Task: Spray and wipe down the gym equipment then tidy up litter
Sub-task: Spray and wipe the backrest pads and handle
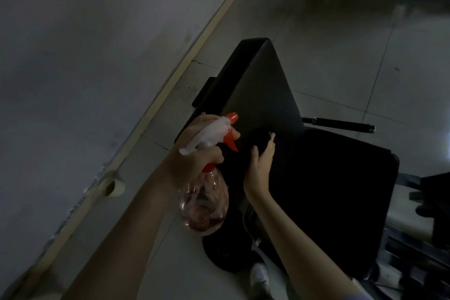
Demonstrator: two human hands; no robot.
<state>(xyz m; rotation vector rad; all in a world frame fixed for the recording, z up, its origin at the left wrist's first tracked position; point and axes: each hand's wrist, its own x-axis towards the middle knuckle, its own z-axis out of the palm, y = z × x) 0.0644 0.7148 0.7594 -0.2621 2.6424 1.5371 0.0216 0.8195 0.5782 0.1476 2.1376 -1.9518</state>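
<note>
1. Floor of pale glossy tiles fills the frame from 12 to 4 o'clock, and a grey wall takes 9 to 11 o'clock.
2. Black padded gym bench runs from the centre toward 4 o'clock, with its backrest reaching toward 12 o'clock.
3. Clear round plastic spray bottle with a white-and-orange trigger head hangs at 7 o'clock of centre, its nozzle pointing toward 2 o'clock at the padding.
4. Left hand grips the bottle's neck, its fingers curled round it and one fingertip at the orange trigger.
5. Right hand rests on the pad at 3 o'clock of the bottle, apart from it, thumb splayed and one finger straight. Something dark lies under the fingertips, and whether they grip it cannot be told.
6. Roll of pale tape lies at 8 o'clock, against the wall's base.
</note>
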